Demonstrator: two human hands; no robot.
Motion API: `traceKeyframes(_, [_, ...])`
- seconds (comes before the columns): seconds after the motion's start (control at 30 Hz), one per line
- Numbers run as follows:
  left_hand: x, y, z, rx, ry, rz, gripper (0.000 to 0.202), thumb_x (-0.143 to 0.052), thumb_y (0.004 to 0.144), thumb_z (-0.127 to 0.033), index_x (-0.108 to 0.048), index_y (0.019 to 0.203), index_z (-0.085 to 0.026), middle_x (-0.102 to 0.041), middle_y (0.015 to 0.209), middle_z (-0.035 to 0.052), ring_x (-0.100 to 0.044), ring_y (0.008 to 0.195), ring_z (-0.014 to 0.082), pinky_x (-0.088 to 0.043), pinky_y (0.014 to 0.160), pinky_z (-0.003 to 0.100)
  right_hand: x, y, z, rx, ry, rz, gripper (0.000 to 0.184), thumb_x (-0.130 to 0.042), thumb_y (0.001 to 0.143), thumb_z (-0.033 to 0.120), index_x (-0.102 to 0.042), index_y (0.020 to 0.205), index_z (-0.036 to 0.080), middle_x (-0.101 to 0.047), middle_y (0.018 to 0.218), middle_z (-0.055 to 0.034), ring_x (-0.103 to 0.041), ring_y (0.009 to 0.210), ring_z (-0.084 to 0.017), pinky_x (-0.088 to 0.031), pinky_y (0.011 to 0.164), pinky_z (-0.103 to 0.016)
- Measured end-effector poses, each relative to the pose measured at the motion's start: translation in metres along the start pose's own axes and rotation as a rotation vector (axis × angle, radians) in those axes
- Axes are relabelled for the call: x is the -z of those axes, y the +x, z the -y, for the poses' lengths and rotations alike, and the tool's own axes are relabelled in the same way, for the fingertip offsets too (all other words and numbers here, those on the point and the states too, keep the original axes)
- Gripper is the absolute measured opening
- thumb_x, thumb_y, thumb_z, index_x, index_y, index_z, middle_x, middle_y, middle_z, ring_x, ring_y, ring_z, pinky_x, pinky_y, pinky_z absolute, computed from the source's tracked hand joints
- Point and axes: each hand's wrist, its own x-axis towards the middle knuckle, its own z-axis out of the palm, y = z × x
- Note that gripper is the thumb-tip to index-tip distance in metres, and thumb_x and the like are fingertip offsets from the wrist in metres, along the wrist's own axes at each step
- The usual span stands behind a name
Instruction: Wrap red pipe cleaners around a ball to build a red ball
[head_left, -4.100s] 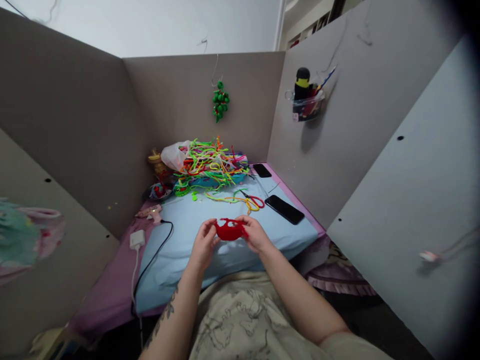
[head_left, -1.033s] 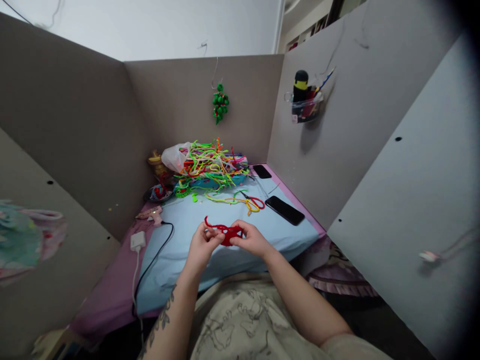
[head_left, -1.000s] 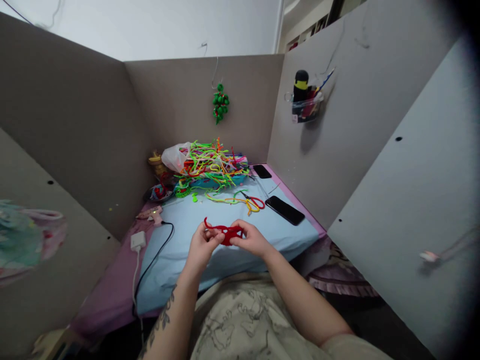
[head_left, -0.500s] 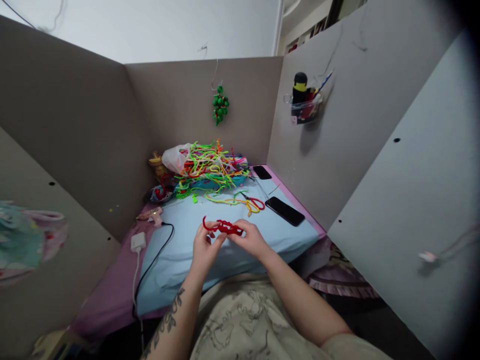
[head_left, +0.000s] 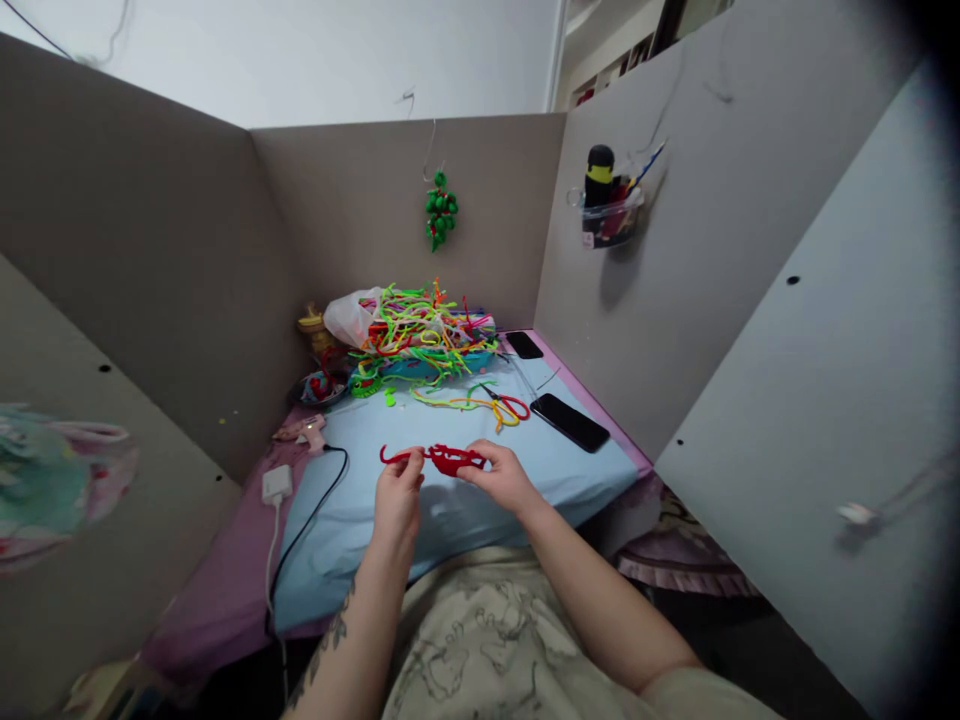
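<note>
Above the near part of the blue cloth I hold a piece of red pipe-cleaner work (head_left: 448, 460), a bent, looped shape. My right hand (head_left: 496, 475) grips its right end between thumb and fingers. A loose red pipe cleaner end (head_left: 393, 459) runs out of the piece to the left, and my left hand (head_left: 401, 490) pinches it, its curled tip sticking out past the fingers. Beyond my hands lie scissors (head_left: 511, 406) with red and yellow handles, beside yellow and green pipe cleaners (head_left: 450, 402).
A heap of colourful pipe cleaners (head_left: 427, 325) fills a blue tray at the back. Two phones (head_left: 570, 422) lie to the right. A pink glue gun (head_left: 309, 432) and a white charger (head_left: 277, 485) with cables are at left. A green ornament (head_left: 441, 210) hangs on the back panel.
My left hand has moved left, away from my right, drawing the red pipe cleaner end out straighter. My right hand has stayed nearly in place.
</note>
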Motion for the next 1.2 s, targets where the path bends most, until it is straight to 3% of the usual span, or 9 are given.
traceKeyframes(0.13, [-0.006, -0.01, -0.006, 0.159, -0.193, 0.157, 0.03, -0.079, 0.06, -0.035, -0.061, 0.076, -0.018, -0.066, 0.104, 0.0046, -0.06, 0.092, 0.0174, -0.047, 0.074, 0.028, 0.001, 0.001, -0.006, -0.025, 0.149, 0.049, 0.013, -0.071, 0.067, 0.029, -0.066, 0.073, 0.018, -0.058, 0.069, 0.0018, -0.052, 0.068, -0.015, -0.039, 0.066, -0.026])
traceKeyframes(0.33, [-0.006, -0.014, -0.007, 0.281, -0.34, 0.271, 0.028, -0.076, 0.065, -0.028, -0.053, 0.078, -0.02, -0.066, 0.104, 0.0022, -0.062, 0.089, 0.0188, -0.051, 0.079, 0.039, 0.002, 0.002, -0.013, -0.07, 0.319, 0.122, 0.023, -0.074, 0.065, 0.036, -0.064, 0.077, 0.02, -0.059, 0.074, 0.0012, -0.055, 0.072, -0.016, -0.042, 0.071, -0.028])
traceKeyframes(0.53, [-0.009, -0.015, -0.006, 0.12, -0.2, 0.19, 0.03, -0.078, 0.062, -0.03, -0.055, 0.076, -0.017, -0.062, 0.111, 0.0054, -0.06, 0.092, 0.0179, -0.05, 0.079, 0.035, 0.008, 0.005, -0.014, -0.068, 0.309, 0.055, 0.032, -0.074, 0.067, 0.037, -0.064, 0.093, 0.021, -0.061, 0.099, -0.0043, -0.057, 0.094, -0.02, -0.043, 0.083, -0.032])
traceKeyframes(0.63, [-0.011, -0.017, -0.006, 0.049, -0.095, 0.202, 0.03, -0.078, 0.061, -0.032, -0.057, 0.074, -0.015, -0.058, 0.118, 0.0091, -0.059, 0.096, 0.0206, -0.048, 0.08, 0.035, 0.01, 0.006, -0.01, -0.021, 0.209, 0.041, 0.022, -0.072, 0.069, 0.037, -0.068, 0.083, 0.02, -0.059, 0.105, -0.0063, -0.054, 0.104, -0.022, -0.039, 0.092, -0.035])
traceKeyframes(0.83, [-0.012, -0.018, 0.0, -0.055, 0.027, 0.22, 0.026, -0.075, 0.063, -0.032, -0.059, 0.073, -0.014, -0.056, 0.121, 0.0122, -0.056, 0.105, 0.0242, -0.044, 0.087, 0.036, 0.006, 0.003, 0.0, -0.045, 0.182, 0.086, 0.014, -0.069, 0.072, 0.032, -0.069, 0.069, 0.018, -0.06, 0.099, -0.006, -0.057, 0.095, -0.019, -0.039, 0.09, -0.035])
traceKeyframes(0.97, [-0.01, -0.017, 0.001, -0.104, 0.034, 0.25, 0.023, -0.074, 0.066, -0.03, -0.059, 0.073, -0.015, -0.057, 0.121, 0.0118, -0.055, 0.11, 0.025, -0.041, 0.091, 0.036, 0.003, 0.002, 0.003, -0.082, 0.285, 0.032, 0.014, -0.073, 0.068, 0.03, -0.068, 0.064, 0.018, -0.061, 0.097, -0.0049, -0.056, 0.093, -0.019, -0.04, 0.087, -0.033])
traceKeyframes(1.07, [-0.009, -0.017, -0.003, -0.16, 0.044, 0.312, 0.03, -0.075, 0.065, -0.025, -0.062, 0.091, -0.018, -0.059, 0.12, 0.0096, -0.054, 0.111, 0.0228, -0.041, 0.092, 0.034, 0.002, 0.003, 0.004, -0.187, 0.513, -0.026, 0.017, -0.077, 0.062, 0.032, -0.069, 0.067, 0.018, -0.064, 0.086, -0.0026, -0.058, 0.081, -0.017, -0.042, 0.08, -0.032])
traceKeyframes(1.2, [-0.006, -0.017, -0.009, -0.076, 0.089, 0.4, 0.048, -0.074, 0.068, -0.028, -0.058, 0.112, -0.021, -0.067, 0.102, 0.0067, -0.061, 0.092, 0.0186, -0.047, 0.079, 0.03, 0.004, 0.003, 0.005, -0.391, 0.772, 0.007, 0.029, -0.082, 0.053, 0.031, -0.069, 0.076, 0.017, -0.066, 0.072, -0.0012, -0.059, 0.067, -0.015, -0.045, 0.069, -0.03])
